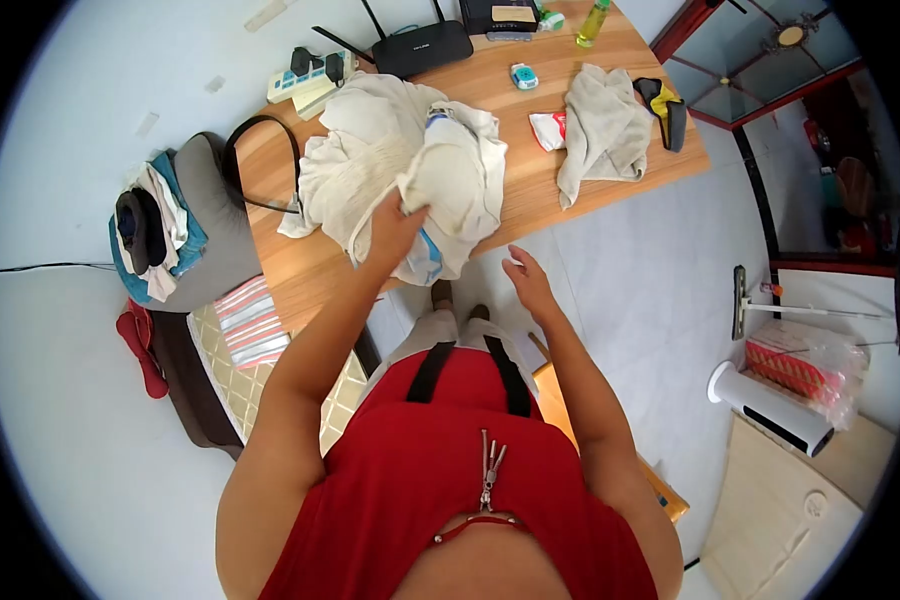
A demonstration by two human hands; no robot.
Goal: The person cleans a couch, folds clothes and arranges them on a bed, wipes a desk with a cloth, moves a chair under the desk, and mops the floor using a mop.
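Observation:
A heap of cream-white clothing [360, 140] lies on the left part of the wooden table [530, 105]. My left hand [397, 232] has its fingers closed on a fold of the cream garment [455, 190] at the near side of the heap. A blue-and-white piece of cloth [425, 260] hangs over the table edge just below that hand. The garment's exact kind cannot be told from its folds. Off the table's front edge, my right hand [528, 280] hovers with its fingers apart and nothing in them.
Left of the heap a black belt [228, 160] loops over the table edge. Behind stand a power strip [310, 85] and a black router [422, 48]. A grey-beige cloth [605, 130], a red-and-white packet [548, 130] and a bottle [592, 22] are on the right.

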